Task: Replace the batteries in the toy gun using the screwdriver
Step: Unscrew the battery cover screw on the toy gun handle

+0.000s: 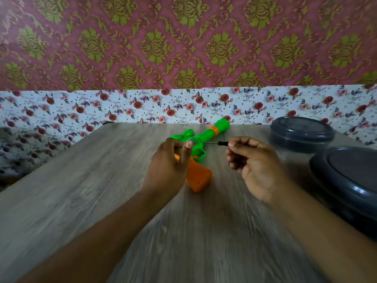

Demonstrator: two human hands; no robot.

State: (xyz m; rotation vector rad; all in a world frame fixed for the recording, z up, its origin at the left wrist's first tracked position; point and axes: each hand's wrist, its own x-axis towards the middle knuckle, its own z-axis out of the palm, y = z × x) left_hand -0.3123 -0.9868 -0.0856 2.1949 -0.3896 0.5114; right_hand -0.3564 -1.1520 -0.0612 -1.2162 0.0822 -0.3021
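Toy gun [201, 139], green with an orange band near the muzzle and an orange handle, lies on the wood-grain table [81, 201], its barrel pointing away toward the floral cloth [142, 105] at the table's far edge. The left hand [169, 166] is over its middle, fingers curled down onto the green body just behind the small clear piece on top, and the orange handle sticks out from under that hand toward the person. The right hand [251, 160] pinches the black handle of a small screwdriver [214, 142] between thumb and fingertips, the rest of its fingers curled in. From that pinch the thin metal shaft runs leftward and level, and its tip meets the gun's green body right beside the left hand's fingertips, above the trigger guard. Whether the tip sits in a screw is too small to tell. Beyond the right hand, further right, stands a round dark-lidded container [302, 133], and nearer the person beside it lies a second dark lid or container [346, 180], partly cut off by the edge. Patterned pink and green wallpaper [183, 41] fills the background.
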